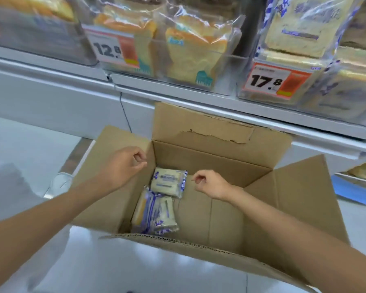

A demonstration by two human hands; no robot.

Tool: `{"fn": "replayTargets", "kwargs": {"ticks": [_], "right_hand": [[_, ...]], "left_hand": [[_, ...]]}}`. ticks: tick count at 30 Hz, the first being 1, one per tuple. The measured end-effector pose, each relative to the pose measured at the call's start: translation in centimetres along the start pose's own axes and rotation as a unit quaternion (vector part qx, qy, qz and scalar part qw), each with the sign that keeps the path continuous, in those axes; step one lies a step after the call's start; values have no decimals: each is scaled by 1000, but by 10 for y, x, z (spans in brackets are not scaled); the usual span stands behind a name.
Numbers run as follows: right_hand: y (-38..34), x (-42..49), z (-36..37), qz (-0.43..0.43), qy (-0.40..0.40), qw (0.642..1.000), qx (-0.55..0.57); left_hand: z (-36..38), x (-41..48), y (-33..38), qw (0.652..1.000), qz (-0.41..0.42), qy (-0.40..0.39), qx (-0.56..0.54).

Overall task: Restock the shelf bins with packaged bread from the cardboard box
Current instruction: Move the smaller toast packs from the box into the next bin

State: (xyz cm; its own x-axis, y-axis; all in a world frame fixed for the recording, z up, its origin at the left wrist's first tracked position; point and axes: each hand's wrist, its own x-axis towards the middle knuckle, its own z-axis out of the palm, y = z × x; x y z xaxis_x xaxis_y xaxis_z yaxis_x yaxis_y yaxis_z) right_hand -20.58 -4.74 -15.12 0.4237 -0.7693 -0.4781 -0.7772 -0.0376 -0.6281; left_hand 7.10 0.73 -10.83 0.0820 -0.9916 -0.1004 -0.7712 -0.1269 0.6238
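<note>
An open cardboard box [211, 161] stands on the floor below the shelf. At its bottom left lie packaged breads in clear wrap with blue print: one pack [168, 183] flat at the back, others [154, 214] leaning near the front. My left hand [125, 166] hovers over the box's left wall, fingers loosely curled, holding nothing. My right hand [211, 183] hangs inside the box just right of the back pack, fingers loosely curled, also holding nothing. Above, a clear shelf bin [304, 89] tagged 17.8 holds the same blue-printed bread.
A second clear bin [163, 58] tagged 12.8 holds golden toast loaves. The white shelf ledge [178, 96] juts out over the box's back flap. A blue tray [355, 193] with baked goods sits at the right. White floor lies around the box.
</note>
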Motion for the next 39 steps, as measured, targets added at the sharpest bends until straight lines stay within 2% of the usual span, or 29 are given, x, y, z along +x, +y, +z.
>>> {"fn": "replayTargets", "kwargs": {"ticks": [3,5,7,9,14,16,18,22,24,27,30,33,36,39], "right_hand": [[0,24,42,54,-56,991,106],[-10,38,69,99,-124,975,156],[-27,49,93,116,-190,959,177],[-42,56,114,124,-222,952,171],[-52,59,141,121,-130,978,110],[-47,58,142,141,-134,970,144],[-42,60,135,180,-153,948,214],[-18,62,119,205,-79,948,229],[-11,53,117,203,-99,948,227],[-5,46,113,146,-132,968,155],[-13,40,71,69,-169,968,171],[-24,30,18,31,-213,956,199],[-29,21,-9,14,-198,952,234],[-30,15,-20,-8,-119,961,247]], "left_hand": [[2,-2,-13,1000,-13,5,-12],[3,0,-18,1000,-15,3,-23],[5,0,-21,1000,-19,2,-25],[7,-1,-22,999,-27,2,-28],[11,-5,-23,999,-37,2,-34],[12,-6,-25,999,-39,-1,-35],[12,-7,-26,999,-38,-1,-35],[12,-7,-25,999,-35,-1,-41],[12,-7,-24,999,-35,-3,-40],[13,-7,-22,998,-43,-7,-54],[10,-3,-13,996,-50,-13,-69],[10,1,6,988,-59,-117,-83],[20,-2,26,953,-93,-209,-199],[20,-3,28,924,-157,-206,-281]]}}
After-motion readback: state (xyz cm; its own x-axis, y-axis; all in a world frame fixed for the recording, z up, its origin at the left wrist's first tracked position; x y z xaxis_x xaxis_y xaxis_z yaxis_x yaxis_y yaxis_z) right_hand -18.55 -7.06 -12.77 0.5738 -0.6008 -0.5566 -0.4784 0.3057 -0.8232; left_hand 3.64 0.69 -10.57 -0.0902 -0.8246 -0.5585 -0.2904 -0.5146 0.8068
